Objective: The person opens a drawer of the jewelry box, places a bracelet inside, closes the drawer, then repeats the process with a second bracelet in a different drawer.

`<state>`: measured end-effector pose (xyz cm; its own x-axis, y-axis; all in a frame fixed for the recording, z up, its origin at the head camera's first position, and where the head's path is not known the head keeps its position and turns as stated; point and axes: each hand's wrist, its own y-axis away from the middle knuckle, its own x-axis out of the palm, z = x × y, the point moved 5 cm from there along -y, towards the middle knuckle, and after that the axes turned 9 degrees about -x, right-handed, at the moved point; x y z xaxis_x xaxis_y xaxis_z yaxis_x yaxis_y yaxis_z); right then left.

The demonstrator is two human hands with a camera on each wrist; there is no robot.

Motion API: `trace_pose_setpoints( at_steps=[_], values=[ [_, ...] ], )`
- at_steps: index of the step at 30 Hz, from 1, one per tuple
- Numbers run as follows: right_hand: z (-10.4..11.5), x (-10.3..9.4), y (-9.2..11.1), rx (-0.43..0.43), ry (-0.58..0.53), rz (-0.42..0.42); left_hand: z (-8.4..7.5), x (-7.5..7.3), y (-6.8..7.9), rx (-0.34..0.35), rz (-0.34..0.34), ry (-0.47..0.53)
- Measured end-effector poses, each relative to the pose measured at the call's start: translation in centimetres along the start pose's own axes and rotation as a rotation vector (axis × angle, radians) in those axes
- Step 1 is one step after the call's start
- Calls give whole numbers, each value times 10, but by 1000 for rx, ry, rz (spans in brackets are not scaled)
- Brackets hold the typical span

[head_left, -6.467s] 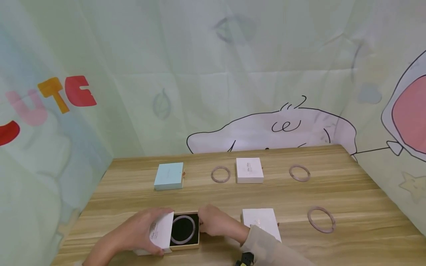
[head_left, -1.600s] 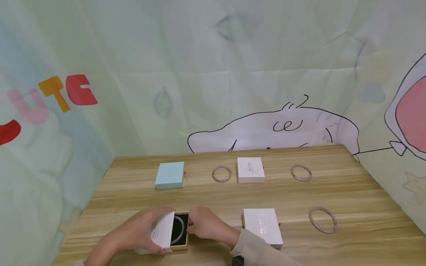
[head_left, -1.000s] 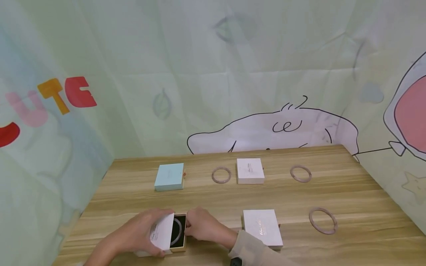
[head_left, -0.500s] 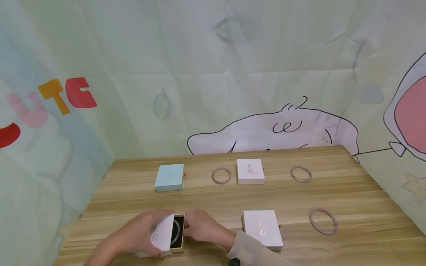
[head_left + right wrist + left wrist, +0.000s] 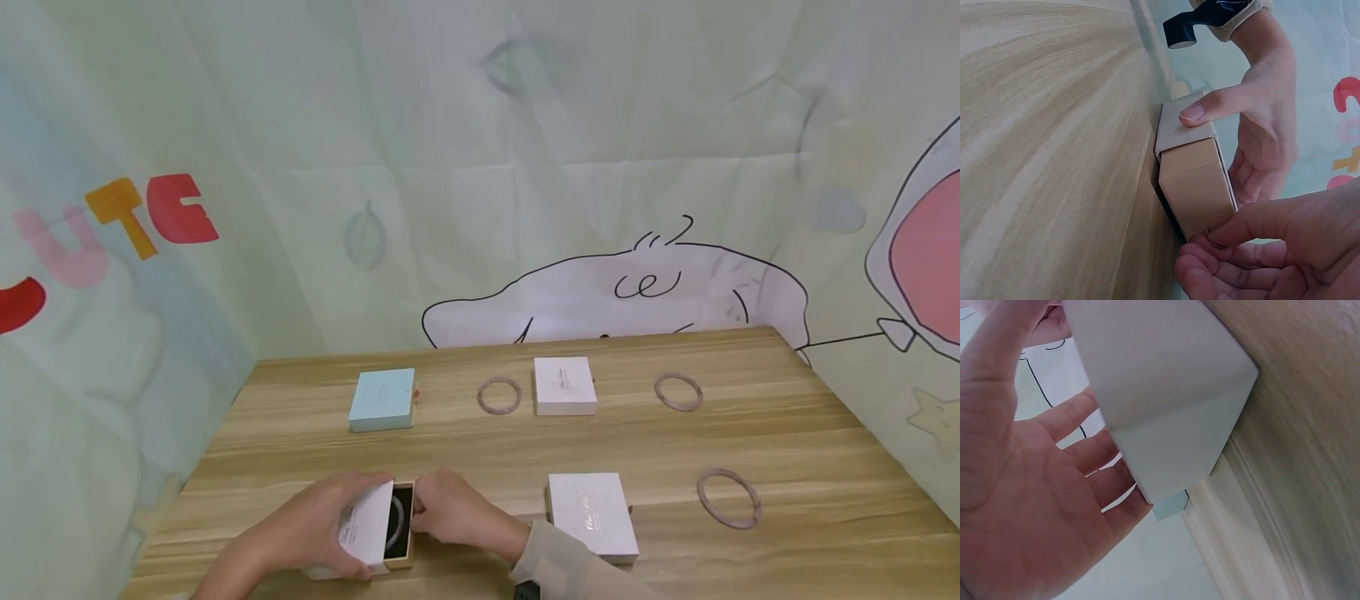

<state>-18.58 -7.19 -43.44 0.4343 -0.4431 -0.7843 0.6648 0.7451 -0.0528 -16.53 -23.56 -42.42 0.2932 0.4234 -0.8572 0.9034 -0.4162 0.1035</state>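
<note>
In the head view a white bracelet box (image 5: pixel 369 527) lies on the near left of the table with its drawer (image 5: pixel 405 495) partly out to the right. My left hand (image 5: pixel 318 525) grips the box's sleeve from the left, thumb on the near side and fingers on the far side. Inside the black-lined drawer sits a bangle (image 5: pixel 398 523), its left part hidden under the sleeve. My right hand (image 5: pixel 459 514) is at the drawer's end; the right wrist view shows its thumb and finger pinching a small pull ribbon (image 5: pixel 1215 242) there.
A light blue box (image 5: pixel 382 400) and a white box (image 5: pixel 564 386) stand at the back, another white box (image 5: pixel 590 515) near my right forearm. Loose bangles lie on the table: one bangle (image 5: pixel 482 406) between the back boxes, a second bangle (image 5: pixel 659 394) and a third bangle (image 5: pixel 702 497) at right.
The drawer has slid left into the sleeve, hiding more of the bangle. My right hand has moved left along with it; my left hand keeps its grip in place.
</note>
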Motion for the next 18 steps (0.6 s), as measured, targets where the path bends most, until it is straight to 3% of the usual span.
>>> trace_pose_setpoints(
  at_steps=[18],
  values=[
    [2,2,-1,-8,-34,-5,-1,-1,3,24,-35,-29]
  ],
)
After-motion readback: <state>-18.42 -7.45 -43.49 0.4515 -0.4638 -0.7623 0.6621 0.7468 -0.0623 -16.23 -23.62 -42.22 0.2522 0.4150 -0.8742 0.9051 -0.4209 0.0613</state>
